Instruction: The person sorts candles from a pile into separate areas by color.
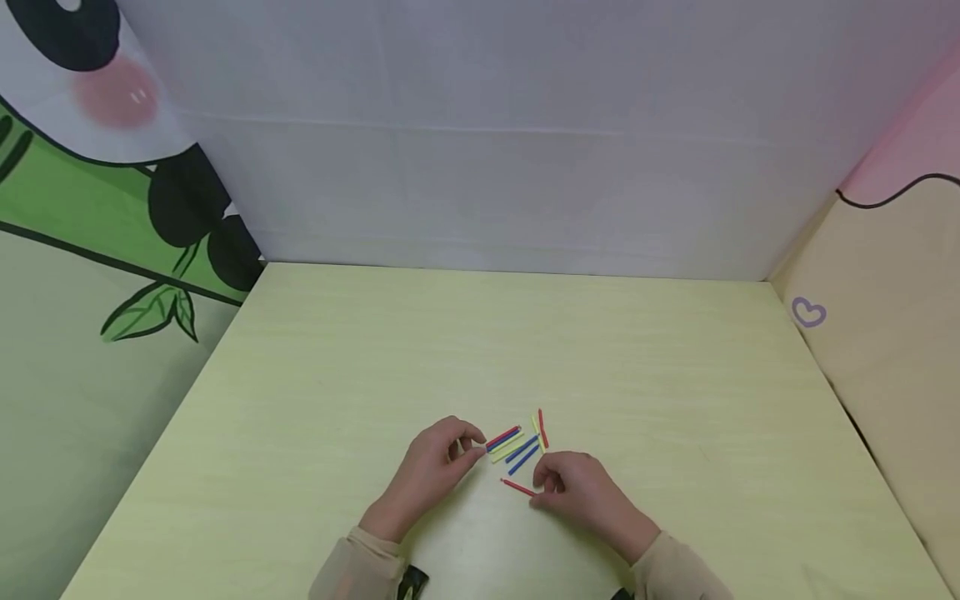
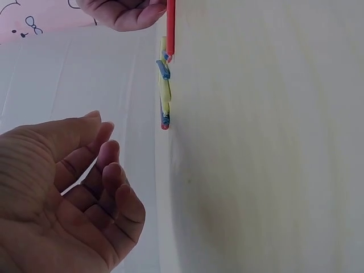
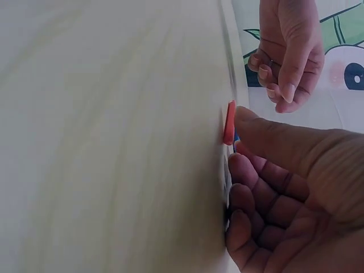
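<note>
Fingers (image 2: 128,205) of the left hand (image 1: 426,471) are loosely bent, the thumb held near the index fingertip and nothing gripped. This hand is poised to the left of two blue sticks (image 1: 523,460); whether any other stick is touched by its tips cannot be told. By the right hand (image 1: 588,500), to the near right of the blue pair, one end of a red stick (image 1: 517,487) is pinched between thumb and index finger, the remaining fingers being curled. That pinched stick is placed on the near side of the blue pair, its free end pointed leftward.

Just left of the blue pair, four more are laid side by side at a similar slant: a second red stick (image 1: 502,436), a single blue stick (image 1: 504,441) and two yellow sticks (image 1: 508,452). At the far right of the blue pair, a third yellow stick (image 1: 535,424) and a third red stick (image 1: 543,428) are set close together at a steeper angle.

Around the blue pair is spread a pale tabletop (image 1: 525,350). Well beyond, it is bordered by a white panel (image 1: 480,192); far to the right of the pair, a purple heart (image 1: 809,323) is drawn on a pink-and-beige panel (image 1: 885,275).
</note>
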Tool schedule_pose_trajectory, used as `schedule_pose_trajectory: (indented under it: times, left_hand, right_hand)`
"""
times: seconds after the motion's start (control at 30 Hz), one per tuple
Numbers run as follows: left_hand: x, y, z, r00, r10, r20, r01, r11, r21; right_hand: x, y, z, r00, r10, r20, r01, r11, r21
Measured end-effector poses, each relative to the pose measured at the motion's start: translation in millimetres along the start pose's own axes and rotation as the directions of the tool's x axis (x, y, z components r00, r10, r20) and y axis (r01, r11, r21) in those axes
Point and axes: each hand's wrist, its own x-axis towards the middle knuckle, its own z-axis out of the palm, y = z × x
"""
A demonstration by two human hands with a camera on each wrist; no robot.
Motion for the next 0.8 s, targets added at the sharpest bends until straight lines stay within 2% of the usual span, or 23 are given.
schedule_pose_trajectory:
  times: [0.33, 0.8]
  left_hand:
    - [1.7, 0.1, -1.6, 1.0, -0.02, -0.006, 0.02, 1.0, 0.021]
    - [2.7, -2.2, -5.1, 0.998, -0.061, -0.005, 0.061, 0.998, -0.009]
  right_hand:
    - [1.6, -0.1, 6.0, 1.0, -0.014, -0.028, 0.011, 0.994, -0.108]
    - [2.3, -1.2, 7.4, 0.996, -0.049, -0.072, 0.037, 0.987, -0.154]
